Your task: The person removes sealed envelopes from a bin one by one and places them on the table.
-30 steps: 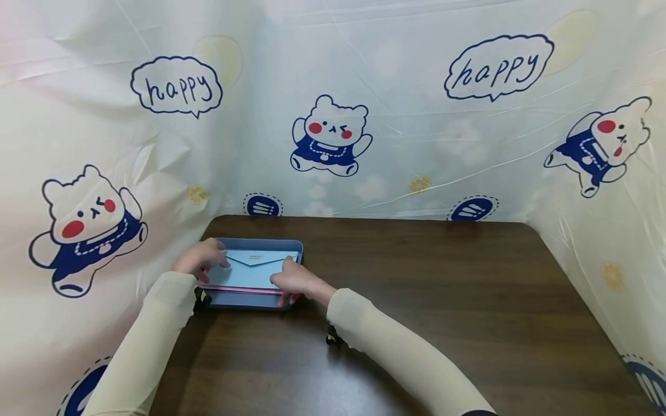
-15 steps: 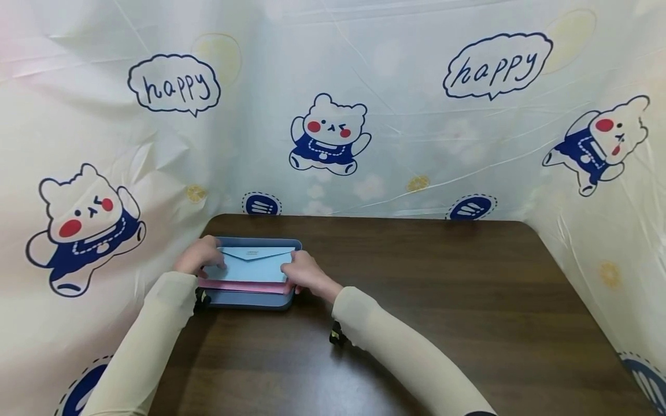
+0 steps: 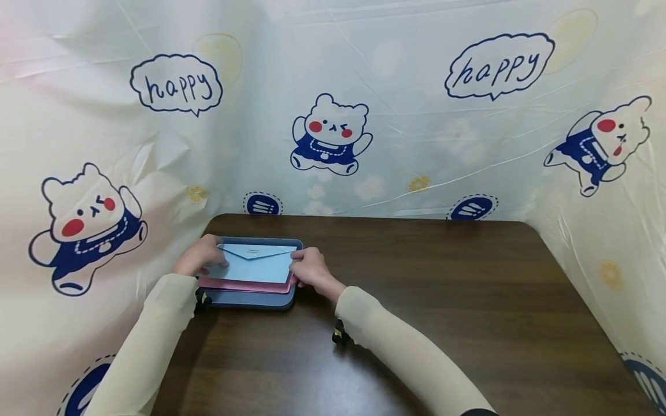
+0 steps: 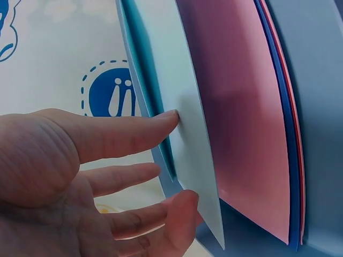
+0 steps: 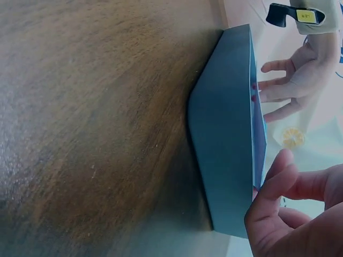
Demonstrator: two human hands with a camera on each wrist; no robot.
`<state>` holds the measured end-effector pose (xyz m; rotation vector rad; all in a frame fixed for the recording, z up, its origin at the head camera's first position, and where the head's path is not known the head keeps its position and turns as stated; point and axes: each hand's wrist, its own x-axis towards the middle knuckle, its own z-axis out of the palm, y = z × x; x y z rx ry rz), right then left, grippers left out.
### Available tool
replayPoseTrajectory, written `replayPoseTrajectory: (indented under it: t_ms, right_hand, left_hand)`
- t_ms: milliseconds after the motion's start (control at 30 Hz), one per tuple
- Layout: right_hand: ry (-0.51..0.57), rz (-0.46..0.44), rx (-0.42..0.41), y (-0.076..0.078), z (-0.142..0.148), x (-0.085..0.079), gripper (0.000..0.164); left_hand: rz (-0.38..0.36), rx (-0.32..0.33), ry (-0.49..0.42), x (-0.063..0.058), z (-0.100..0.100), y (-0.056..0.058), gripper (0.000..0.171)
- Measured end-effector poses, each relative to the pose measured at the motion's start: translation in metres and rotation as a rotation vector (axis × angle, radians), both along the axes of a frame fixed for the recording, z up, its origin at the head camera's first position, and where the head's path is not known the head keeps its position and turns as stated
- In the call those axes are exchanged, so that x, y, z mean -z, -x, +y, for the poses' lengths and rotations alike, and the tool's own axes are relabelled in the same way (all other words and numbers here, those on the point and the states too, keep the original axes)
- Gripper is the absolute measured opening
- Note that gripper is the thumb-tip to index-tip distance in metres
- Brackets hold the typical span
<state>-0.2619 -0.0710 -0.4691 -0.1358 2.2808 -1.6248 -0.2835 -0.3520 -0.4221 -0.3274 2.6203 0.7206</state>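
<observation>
Likely lifting: left hand (image 3: 200, 256) loose, touching blue envelope (image 3: 258, 269) at 9 o'clock; right hand (image 3: 314, 270) pinches 3 o'clock edge. Next needs even grip.

Pretty soft light, with a pale glare on the table (image 3: 416, 277) and a shadow down its left edge. Right wrist cam's kinda dim.
</observation>
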Motion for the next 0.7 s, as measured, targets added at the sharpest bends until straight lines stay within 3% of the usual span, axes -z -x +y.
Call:
replayPoseTrajectory:
  t_ms: [400,700]
  right_hand:
    - [0.062,0.053,0.094,0.0056,0.0024,0.0057,0.013]
    - [0.090,0.002,0.120,0.0053,0.0019,0.0039,0.032]
  left_hand:
    - [0.053,0.048,0.032,0.0037,0.0014,0.0007,0.074]
    - [0.075,0.076,0.053,-0.0011,0.0003,-0.0002,0.070]
